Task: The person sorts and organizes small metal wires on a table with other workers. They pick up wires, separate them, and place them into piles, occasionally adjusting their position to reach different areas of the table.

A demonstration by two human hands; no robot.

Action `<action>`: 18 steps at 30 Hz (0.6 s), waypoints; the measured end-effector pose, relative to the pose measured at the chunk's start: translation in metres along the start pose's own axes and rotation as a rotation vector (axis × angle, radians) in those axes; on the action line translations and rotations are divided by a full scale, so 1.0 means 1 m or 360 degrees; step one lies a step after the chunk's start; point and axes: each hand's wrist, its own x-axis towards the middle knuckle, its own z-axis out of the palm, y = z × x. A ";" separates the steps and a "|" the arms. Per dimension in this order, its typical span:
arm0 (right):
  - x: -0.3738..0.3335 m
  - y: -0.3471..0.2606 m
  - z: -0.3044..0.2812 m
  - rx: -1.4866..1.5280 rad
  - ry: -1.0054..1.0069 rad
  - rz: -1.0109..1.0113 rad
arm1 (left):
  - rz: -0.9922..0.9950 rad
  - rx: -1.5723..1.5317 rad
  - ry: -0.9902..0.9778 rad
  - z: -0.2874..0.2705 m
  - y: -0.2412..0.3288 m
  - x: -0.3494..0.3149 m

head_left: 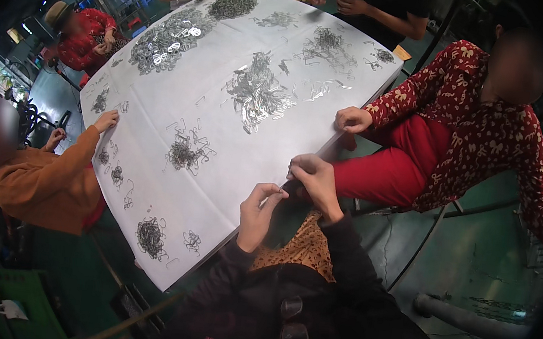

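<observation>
At the near edge of the white-covered table (212,206), my left hand (259,215) is closed in a pinch, thumb against forefinger. A tiny dark bit shows at its fingertips, too small to name. Just to the right and slightly farther off, my right hand (316,181) is also closed, fingers curled together; what it holds, if anything, is hidden. The fingertips of both hands come close together. Nearest on the tabletop lies a loose heap of bent wire hooks (184,154). Beyond it spreads a pile of shiny elongated metal pieces (257,93).
Farther back are a broad heap of flat metal links (159,44) and a dark pile of small metal parts (231,7). More wire hooks (151,236) lie at the near left corner. Several people sit around the table; a red-patterned sleeve (417,85) is close on my right.
</observation>
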 end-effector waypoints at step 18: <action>-0.065 -0.049 0.021 -0.0088 0.0139 -0.0254 | 0.0150 0.0498 -0.0004 0.000 0.000 -0.006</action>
